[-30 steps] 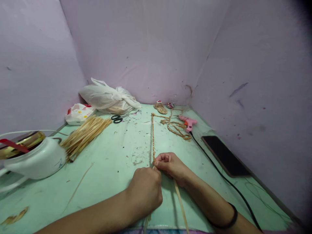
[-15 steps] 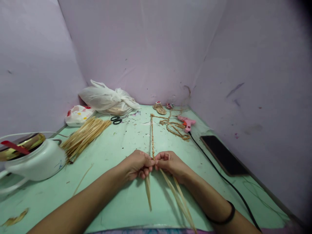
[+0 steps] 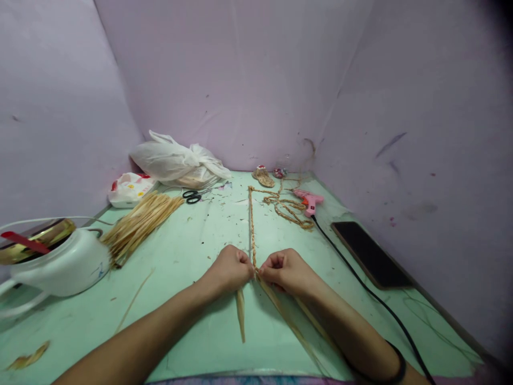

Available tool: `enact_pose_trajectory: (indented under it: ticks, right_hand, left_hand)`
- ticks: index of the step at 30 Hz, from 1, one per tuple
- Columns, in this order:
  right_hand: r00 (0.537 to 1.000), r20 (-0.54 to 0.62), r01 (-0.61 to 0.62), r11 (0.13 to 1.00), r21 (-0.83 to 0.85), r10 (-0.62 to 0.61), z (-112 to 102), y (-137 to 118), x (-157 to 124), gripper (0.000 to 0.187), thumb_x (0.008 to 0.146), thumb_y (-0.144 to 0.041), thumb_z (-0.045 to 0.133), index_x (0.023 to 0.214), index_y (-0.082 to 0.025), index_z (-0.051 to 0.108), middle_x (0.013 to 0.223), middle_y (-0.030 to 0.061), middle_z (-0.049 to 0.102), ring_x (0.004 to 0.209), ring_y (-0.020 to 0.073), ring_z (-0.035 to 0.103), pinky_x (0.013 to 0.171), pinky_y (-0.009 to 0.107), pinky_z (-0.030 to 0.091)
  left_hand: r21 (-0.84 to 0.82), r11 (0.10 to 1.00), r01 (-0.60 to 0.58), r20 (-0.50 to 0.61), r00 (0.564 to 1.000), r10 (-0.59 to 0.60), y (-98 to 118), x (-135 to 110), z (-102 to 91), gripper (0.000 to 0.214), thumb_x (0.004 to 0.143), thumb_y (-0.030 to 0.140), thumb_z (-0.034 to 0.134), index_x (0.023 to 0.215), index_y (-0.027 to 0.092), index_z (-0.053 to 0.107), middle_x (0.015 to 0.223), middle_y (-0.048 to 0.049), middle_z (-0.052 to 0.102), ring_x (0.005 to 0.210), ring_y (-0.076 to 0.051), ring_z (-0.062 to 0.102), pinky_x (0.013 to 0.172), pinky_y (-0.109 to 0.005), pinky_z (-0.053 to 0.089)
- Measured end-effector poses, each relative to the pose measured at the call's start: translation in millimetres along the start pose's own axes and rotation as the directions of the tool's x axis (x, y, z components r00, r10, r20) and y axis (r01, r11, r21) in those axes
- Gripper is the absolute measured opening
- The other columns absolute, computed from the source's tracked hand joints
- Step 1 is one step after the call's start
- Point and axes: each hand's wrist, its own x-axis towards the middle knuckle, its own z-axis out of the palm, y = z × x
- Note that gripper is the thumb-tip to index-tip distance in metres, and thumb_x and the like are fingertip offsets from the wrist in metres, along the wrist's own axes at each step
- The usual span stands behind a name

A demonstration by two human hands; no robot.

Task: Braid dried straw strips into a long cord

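A thin braid of straw-coloured fibre [image 3: 252, 230] runs straight up the table from my hands to a bend near the back, then trails off in loops to the right. At its near end, my left hand [image 3: 233, 268] is closed, and a short loose strand [image 3: 240, 315] hangs below it. My right hand [image 3: 286, 271] pinches at the other side of the same end, its fingers curled. Two longer strands [image 3: 286, 316] come out from under the right hand and stretch toward the front edge. Fingertips of both hands nearly meet at the braid.
To the left lie a bundle of straw strips [image 3: 140, 224], black scissors [image 3: 192, 197], a white pot-like container [image 3: 64, 267] and a tied plastic bag [image 3: 176, 160]. On the right are a pink glue gun [image 3: 310, 200] with its black cable and a phone [image 3: 371, 254]. Small woven sandals [image 3: 262, 176] sit behind.
My hands have moved slightly apart at the braid's end. The right hand has shifted right, drawing its strands outward; the left fingers have curled in more.
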Motion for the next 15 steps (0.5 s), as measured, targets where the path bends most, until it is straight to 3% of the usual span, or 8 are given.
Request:
enact_pose_trajectory:
  ticks: [3,6,11,15]
  right_hand:
    - [0.999,0.025,0.026,1.000,0.008,-0.026,4,0,-4,0.010,0.060,-0.021,0.050,0.053,-0.015,0.054,0.043,-0.0007,0.051,0.038,0.0092,0.043,0.039,0.020,0.030]
    - [0.967,-0.043,0.238,0.948,-0.213,-0.252,8,2,-11,0.015,0.064,-0.021,0.049,0.057,-0.014,0.060,0.049,0.0010,0.056,0.045,0.0100,0.046,0.043,0.020,0.030]
    - [0.830,0.014,0.468,0.682,-0.562,-0.557,10,4,-18,0.021,0.073,-0.021,0.045,0.060,-0.015,0.061,0.053,0.0026,0.059,0.047,0.0097,0.046,0.047,0.021,0.028]
    - [0.747,0.139,0.574,0.525,-0.628,-0.651,8,5,-19,0.020,0.077,-0.023,0.044,0.073,-0.015,0.063,0.062,0.0053,0.062,0.050,0.0112,0.049,0.049,0.023,0.028]
  left_hand:
    - [-0.131,0.988,0.076,0.007,0.997,-0.076,5,-4,2.0,0.012,0.050,0.011,0.044,0.039,0.015,0.044,0.030,0.0064,0.029,0.031,-0.004,0.023,0.033,-0.019,0.016]
    - [-0.251,0.955,0.158,0.054,0.987,-0.149,8,-8,1.4,0.015,0.053,0.013,0.045,0.038,0.017,0.041,0.026,0.0060,0.029,0.025,-0.005,0.022,0.029,-0.020,0.013]
    - [-0.285,0.948,0.140,0.133,0.986,-0.105,5,-9,-3.6,0.015,0.055,0.016,0.049,0.041,0.015,0.045,0.028,0.0049,0.034,0.024,-0.005,0.023,0.028,-0.020,0.012]
    - [-0.277,0.951,0.140,0.098,0.988,-0.117,7,-7,-5.1,0.010,0.050,0.010,0.049,0.041,0.013,0.046,0.028,0.0056,0.034,0.027,-0.002,0.024,0.032,-0.017,0.014]
